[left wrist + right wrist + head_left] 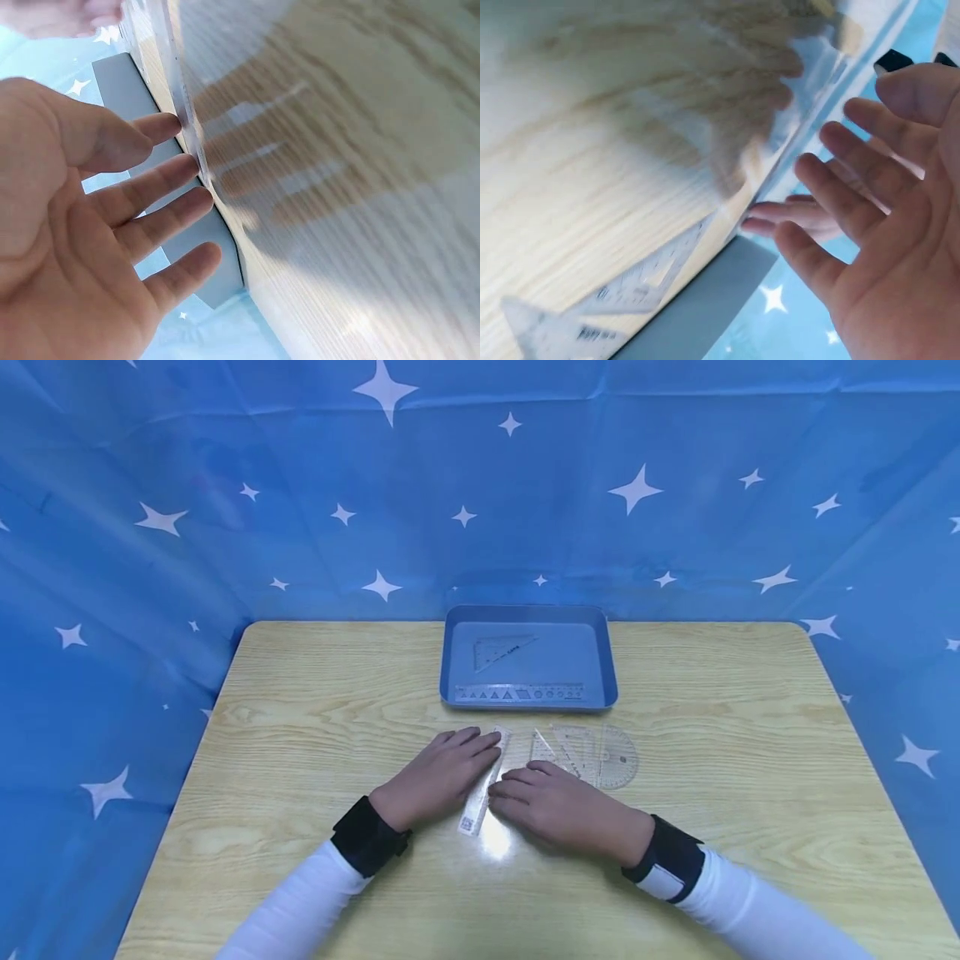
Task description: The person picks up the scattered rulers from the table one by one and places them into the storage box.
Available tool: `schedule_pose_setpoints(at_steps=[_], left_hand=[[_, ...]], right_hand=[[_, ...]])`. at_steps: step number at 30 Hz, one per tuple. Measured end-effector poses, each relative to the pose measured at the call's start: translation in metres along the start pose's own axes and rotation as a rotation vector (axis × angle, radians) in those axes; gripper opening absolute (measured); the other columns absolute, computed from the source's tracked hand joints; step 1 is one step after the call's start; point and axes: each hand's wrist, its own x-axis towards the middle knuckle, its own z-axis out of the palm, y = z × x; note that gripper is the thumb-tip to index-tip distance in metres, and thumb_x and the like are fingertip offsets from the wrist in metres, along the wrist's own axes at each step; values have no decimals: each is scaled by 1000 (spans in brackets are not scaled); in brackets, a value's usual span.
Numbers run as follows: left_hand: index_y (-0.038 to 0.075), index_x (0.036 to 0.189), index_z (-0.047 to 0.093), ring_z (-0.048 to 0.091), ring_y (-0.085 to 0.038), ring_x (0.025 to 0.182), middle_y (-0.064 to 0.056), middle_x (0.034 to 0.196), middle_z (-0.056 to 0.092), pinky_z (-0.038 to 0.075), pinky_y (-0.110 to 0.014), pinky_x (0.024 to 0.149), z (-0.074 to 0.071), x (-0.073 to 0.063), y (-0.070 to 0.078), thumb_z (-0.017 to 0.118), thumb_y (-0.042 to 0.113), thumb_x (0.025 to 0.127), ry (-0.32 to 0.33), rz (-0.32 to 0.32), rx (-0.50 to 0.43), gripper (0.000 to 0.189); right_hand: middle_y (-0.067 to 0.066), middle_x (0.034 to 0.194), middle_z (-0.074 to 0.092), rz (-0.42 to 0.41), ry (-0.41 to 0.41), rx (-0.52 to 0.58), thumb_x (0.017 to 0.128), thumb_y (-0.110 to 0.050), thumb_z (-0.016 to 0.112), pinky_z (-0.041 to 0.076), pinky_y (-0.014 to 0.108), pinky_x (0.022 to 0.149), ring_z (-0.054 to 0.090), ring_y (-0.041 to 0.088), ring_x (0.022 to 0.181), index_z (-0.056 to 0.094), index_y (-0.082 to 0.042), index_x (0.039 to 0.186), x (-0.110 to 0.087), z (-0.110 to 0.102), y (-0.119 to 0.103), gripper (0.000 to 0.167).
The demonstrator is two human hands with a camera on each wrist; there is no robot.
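Note:
A clear straight ruler (472, 817) lies slanted on the table between my two hands. My left hand (444, 777) is at its left side, fingers extended, with fingertips touching the ruler's edge (180, 90) in the left wrist view. On the other side, my right hand (562, 806) has its fingers loosely spread, fingertips close to the ruler; whether they touch it I cannot tell. Beyond the right hand lie a clear set square (543, 748), a second set square (585, 740) and a clear protractor (619, 760), partly overlapping. The right hand hides part of the nearer set square.
At the back middle of the wooden table (330, 693) stands a blue-grey tray (611, 681). It holds a clear set square (489, 652) and a stencil ruler (517, 693) with cut-out shapes. A blue star-patterned cloth (525, 477) hangs behind and at both sides.

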Motion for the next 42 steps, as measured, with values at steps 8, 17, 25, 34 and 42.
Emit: schedule_pose_setpoints(at_steps=[8, 17, 25, 34, 42], left_hand=[[7, 138, 63, 54, -32, 137, -15, 147, 57, 47, -52, 110, -2, -8, -4, 61, 9, 97, 64, -22, 45, 40], [6, 134, 65, 55, -32, 135, -15, 143, 59, 48, -51, 109, -5, -18, -10, 61, 1, 93, 93, -59, 54, 41], [7, 130, 67, 58, -33, 123, -15, 133, 62, 51, -48, 103, -2, -24, -15, 64, 2, 90, 124, -75, 63, 40], [5, 123, 68, 58, -32, 114, -13, 126, 62, 53, -45, 94, 2, -34, -19, 63, 5, 93, 164, -113, 82, 30], [4, 116, 69, 61, -29, 107, -10, 116, 65, 54, -44, 88, 2, -36, -20, 65, 4, 94, 179, -123, 105, 22]], right_hand=[[-5, 137, 67, -54, -34, -56, 104, -20, 54, 53, 41, 103, 61, 16, 129, 66, -22, 134, 5, 7, -18, 33], [-3, 151, 57, -69, -83, 0, 107, -21, 48, 50, 47, 109, 54, 19, 140, 56, -21, 148, 11, 9, -23, 41], [-6, 137, 66, -43, -46, -11, 105, -26, 55, 51, 45, 107, 59, 17, 134, 62, -23, 138, 10, 14, -24, 34], [-4, 118, 70, 31, 49, -41, 100, -31, 65, 54, 39, 98, 64, 16, 117, 68, -20, 118, 4, 12, -10, 21], [-2, 124, 68, 108, -16, -21, 104, -23, 59, 52, 43, 103, 62, 17, 120, 68, -18, 127, 3, 10, 3, 25]])
